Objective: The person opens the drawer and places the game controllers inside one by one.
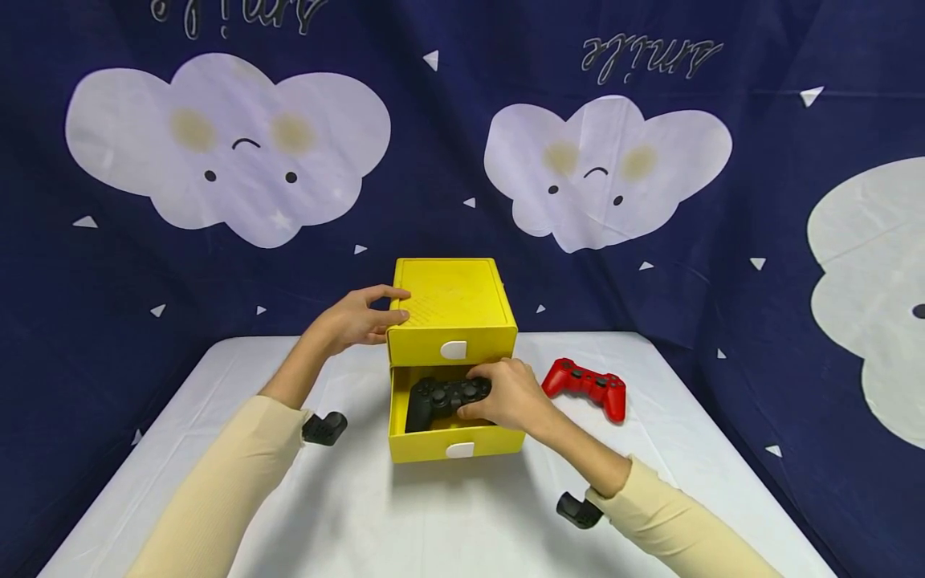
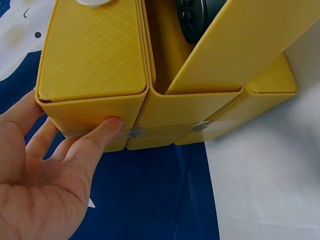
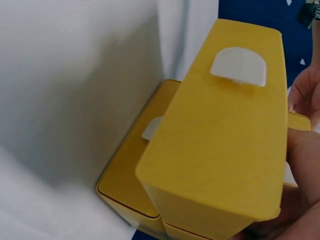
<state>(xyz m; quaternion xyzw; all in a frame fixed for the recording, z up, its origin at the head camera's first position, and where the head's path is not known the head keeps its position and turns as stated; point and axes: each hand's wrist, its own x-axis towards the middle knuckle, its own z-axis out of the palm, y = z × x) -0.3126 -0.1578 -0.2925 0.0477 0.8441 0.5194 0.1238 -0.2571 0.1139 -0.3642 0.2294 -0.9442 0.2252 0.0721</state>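
A yellow drawer unit (image 1: pixel 455 293) stands mid-table with its middle drawer (image 1: pixel 433 443) pulled out. Inside that drawer lies a black game controller (image 1: pixel 439 393). My right hand (image 1: pixel 509 393) reaches into the drawer and grips the controller's right end, which the fingers partly cover. In the right wrist view the drawer front hides the controller. My left hand (image 1: pixel 361 319) touches the unit's upper left side with extended fingers. The left wrist view shows the thumb (image 2: pixel 107 131) pressed against the side wall, and part of the controller (image 2: pixel 200 17) in the drawer.
A red game controller (image 1: pixel 585 388) lies on the white table (image 1: pixel 347 514), right of the unit. The lower drawer (image 3: pixel 135 165) is closed beneath the pulled-out one. A dark blue cloth (image 1: pixel 441 193) with cloud prints hangs behind the table and along its sides.
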